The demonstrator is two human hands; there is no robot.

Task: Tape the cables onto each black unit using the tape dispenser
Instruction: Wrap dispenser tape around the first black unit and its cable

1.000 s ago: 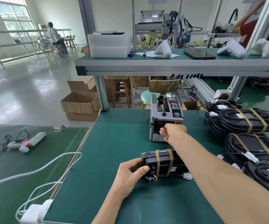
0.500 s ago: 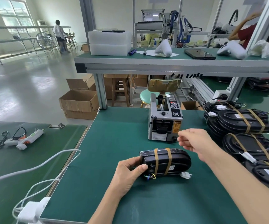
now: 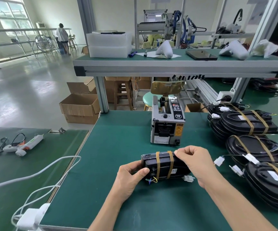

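A black unit stands on edge on the green bench, with two tan tape bands round it. Coloured wires poke out at its lower left and a white connector lies at its lower right. My left hand grips the unit's left end, thumb on its front face. My right hand is at the unit's top right, thumb and forefinger pinched together beside the right band; the frame is too small to show a strip of tape in the pinch. The grey tape dispenser stands just behind.
Several taped black units are stacked at the right, with loose white connectors near my right arm. A raised shelf spans the back. A glue gun and white cables lie on the left bench.
My right hand drew back from the dispenser's mouth and came down to the unit's top right edge. My left hand has kept its hold on the unit.
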